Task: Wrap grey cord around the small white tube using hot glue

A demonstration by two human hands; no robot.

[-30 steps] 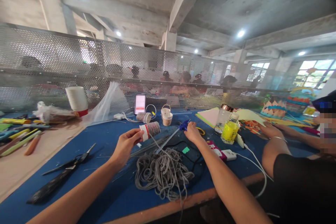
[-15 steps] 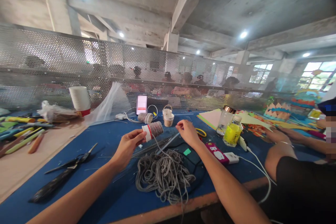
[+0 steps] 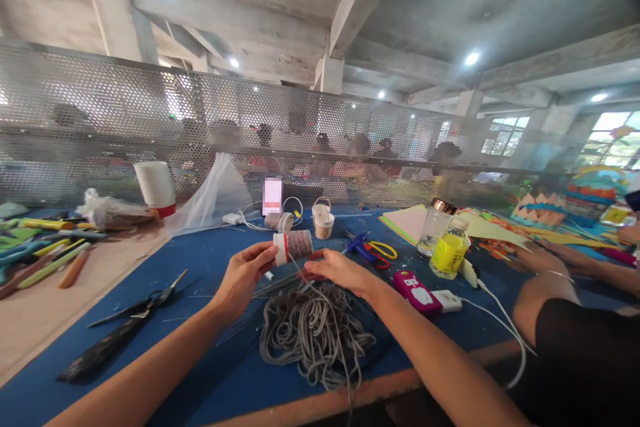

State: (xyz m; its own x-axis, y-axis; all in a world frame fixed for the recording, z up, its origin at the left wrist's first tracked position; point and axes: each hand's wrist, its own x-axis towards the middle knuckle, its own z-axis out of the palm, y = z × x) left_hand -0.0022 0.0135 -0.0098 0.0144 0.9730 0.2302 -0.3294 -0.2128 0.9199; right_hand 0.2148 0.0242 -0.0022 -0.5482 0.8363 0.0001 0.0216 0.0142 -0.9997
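Note:
My left hand (image 3: 250, 270) is closed on a white paper cup (image 3: 281, 248) with a red band, held on its side by the rim end. Grey cord (image 3: 300, 245) is wound around the cup's other part. From the cup a strand runs down to a loose heap of grey cord (image 3: 315, 330) on the table. Close by the wrapped end is my right hand (image 3: 337, 269), its fingers stretched toward the cup and slightly apart, tips beside the hanging strand. Whether they touch it cannot be made out.
Black scissors (image 3: 145, 307) lie left on the blue table. Behind stand a small basket-like cup (image 3: 323, 219), a phone (image 3: 273, 196) and stacked paper cups (image 3: 155, 188). Rightward are a glue gun (image 3: 363, 247), a magenta power bank (image 3: 417, 292), a yellow bottle (image 3: 449, 250) and another person's arm (image 3: 543, 280).
My right hand has moved left and down from beyond the cup to the strand, its pinched fingers now stretched out. The blue glue gun it covered has come into view. My left hand keeps the cup.

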